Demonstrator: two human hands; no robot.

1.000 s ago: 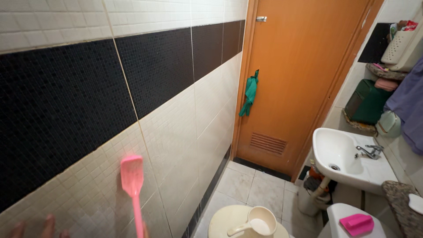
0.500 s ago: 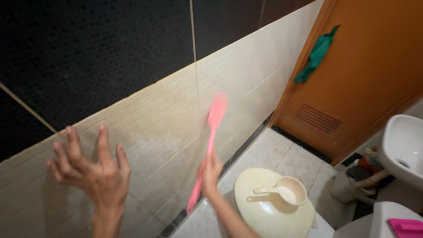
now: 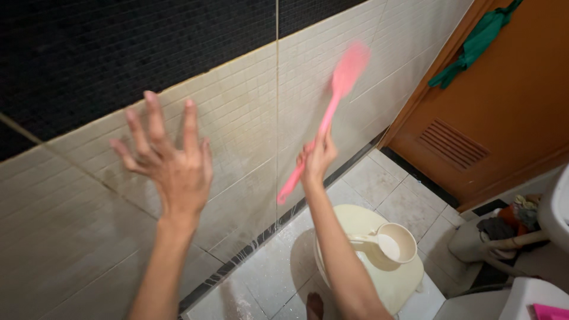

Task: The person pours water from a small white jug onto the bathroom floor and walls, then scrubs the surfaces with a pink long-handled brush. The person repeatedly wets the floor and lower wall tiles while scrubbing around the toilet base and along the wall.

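- Right hand (image 3: 318,157) clenched round the mid-handle of a pink long-handled brush (image 3: 332,112); arm stretched out toward the wall.
- Brush tilted, head up and to the right, blurred, against or just off the cream wall tiles (image 3: 249,101); cannot tell whether it touches. Handle end sticks out below the fist.
- Left hand (image 3: 172,160) released, fingers spread wide, palm toward the wall, holding nothing; near the cream tiles, contact unclear.
- Black mosaic band (image 3: 118,47) runs above the cream tiles; a vertical grout seam sits between the two hands.
- Dark skirting strip at the wall foot, wet white streaks on the floor tiles (image 3: 267,272) beside it.
- Cream round lid (image 3: 355,222) on a bucket under the right forearm, with a cream dipper (image 3: 394,243) lying on it, handle pointing left.
- Orange door (image 3: 510,106) at right, louvred vent low down; green cloth (image 3: 477,44) hanging on it.
- White washbasin edge (image 3: 557,207) at far right, clutter of rags and a pipe beneath it.
- Pink object (image 3: 548,311) just showing in the bottom-right corner on a white surface.
- Toes of one foot (image 3: 314,305) at the bottom edge by the bucket.
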